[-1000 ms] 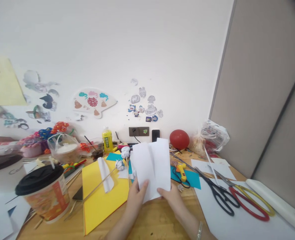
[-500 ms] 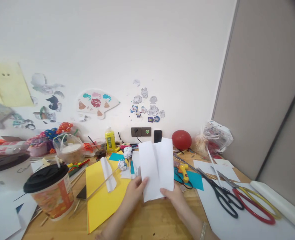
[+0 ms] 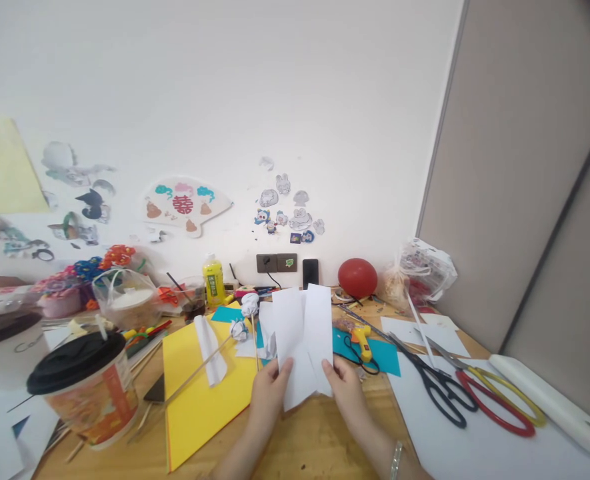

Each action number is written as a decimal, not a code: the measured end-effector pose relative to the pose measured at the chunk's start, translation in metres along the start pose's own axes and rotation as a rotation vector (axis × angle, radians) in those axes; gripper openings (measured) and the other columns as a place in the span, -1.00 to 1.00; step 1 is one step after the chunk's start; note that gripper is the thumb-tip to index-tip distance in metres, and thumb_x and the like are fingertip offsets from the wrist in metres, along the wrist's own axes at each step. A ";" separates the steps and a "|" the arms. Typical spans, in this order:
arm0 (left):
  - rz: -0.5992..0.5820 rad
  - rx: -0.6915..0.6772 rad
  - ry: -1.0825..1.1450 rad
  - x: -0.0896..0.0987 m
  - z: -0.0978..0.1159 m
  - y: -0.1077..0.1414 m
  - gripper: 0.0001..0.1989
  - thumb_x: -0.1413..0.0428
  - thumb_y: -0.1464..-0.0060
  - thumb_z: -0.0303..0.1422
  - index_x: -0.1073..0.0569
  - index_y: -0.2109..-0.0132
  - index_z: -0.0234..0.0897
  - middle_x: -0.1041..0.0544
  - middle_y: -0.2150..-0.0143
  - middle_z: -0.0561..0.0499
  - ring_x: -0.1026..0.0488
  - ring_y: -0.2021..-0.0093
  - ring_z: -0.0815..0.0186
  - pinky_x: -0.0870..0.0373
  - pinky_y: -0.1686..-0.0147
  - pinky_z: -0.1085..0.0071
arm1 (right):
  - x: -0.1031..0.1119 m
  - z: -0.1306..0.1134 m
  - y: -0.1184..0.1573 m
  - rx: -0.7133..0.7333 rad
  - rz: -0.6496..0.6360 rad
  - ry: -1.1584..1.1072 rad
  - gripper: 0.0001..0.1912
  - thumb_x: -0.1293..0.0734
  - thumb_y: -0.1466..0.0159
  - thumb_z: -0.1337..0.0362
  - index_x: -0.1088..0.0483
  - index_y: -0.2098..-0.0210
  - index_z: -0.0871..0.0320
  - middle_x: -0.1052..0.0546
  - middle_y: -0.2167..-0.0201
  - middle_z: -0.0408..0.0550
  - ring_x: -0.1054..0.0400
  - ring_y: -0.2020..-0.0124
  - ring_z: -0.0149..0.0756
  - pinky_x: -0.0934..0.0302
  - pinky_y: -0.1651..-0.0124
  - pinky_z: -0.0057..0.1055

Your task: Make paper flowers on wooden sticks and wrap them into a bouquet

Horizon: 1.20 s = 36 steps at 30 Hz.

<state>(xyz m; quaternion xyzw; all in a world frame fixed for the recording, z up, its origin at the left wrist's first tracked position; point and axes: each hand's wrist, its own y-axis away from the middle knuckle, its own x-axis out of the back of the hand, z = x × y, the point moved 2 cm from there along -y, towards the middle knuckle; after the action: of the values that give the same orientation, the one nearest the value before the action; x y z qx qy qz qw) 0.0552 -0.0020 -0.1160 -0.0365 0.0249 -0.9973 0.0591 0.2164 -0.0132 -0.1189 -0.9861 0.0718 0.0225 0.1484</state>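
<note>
A folded sheet of white paper is held upright above the table, its two sides creased toward the middle. My left hand pinches its left edge, thumb in front and fingers behind. On the opposite edge, my right hand grips it the same way. Behind and left of the paper are crumpled white paper balls on thin sticks. A rolled white paper rests on yellow paper. Just right of my hands sits a yellow glue gun on blue paper.
Black-handled scissors and red-and-yellow-handled scissors lie on white sheets at right. A lidded paper cup stands at left. Along the wall are a yellow-green bottle, a black phone and a red balloon.
My right hand has moved up along the paper's right edge, and the paper now looks narrower and more bent along its fold. The view has shifted slightly to the right.
</note>
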 end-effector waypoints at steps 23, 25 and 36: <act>0.012 0.058 0.146 0.003 -0.009 -0.007 -0.50 -0.34 0.26 -0.36 -0.42 0.11 -0.35 -0.56 0.12 -0.19 -0.51 0.15 0.14 -0.47 0.21 0.33 | 0.003 -0.002 -0.001 -0.097 -0.033 -0.103 -0.57 -0.40 0.02 -0.02 -0.51 0.36 0.23 -0.57 0.33 0.06 -0.39 0.22 0.00 -0.27 0.16 -0.15; -0.020 0.050 0.151 0.002 -0.007 -0.005 -0.51 -0.34 0.26 -0.35 -0.43 0.12 -0.35 -0.57 0.15 -0.18 -0.52 0.17 0.13 -0.48 0.22 0.32 | 0.004 -0.003 0.000 -0.131 -0.035 -0.132 -0.56 -0.40 0.01 0.00 -0.49 0.30 0.24 -0.57 0.27 0.09 -0.40 0.21 0.00 -0.28 0.17 -0.14; -0.158 -0.099 -0.058 -0.003 0.001 0.000 -0.46 -0.22 0.20 -0.11 -0.43 0.11 -0.39 -0.56 0.15 -0.22 -0.49 0.15 0.06 -0.44 0.20 0.25 | 0.008 -0.006 0.003 -0.244 0.044 -0.150 -0.51 -0.50 0.23 0.34 -0.46 0.25 0.23 -0.58 0.25 0.08 -0.43 0.19 0.01 -0.31 0.14 -0.15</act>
<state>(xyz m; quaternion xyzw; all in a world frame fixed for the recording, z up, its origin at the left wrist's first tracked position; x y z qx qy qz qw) 0.0587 -0.0021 -0.1151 -0.0703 0.0696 -0.9949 -0.0209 0.2242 -0.0190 -0.1147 -0.9905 0.0787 0.1080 0.0318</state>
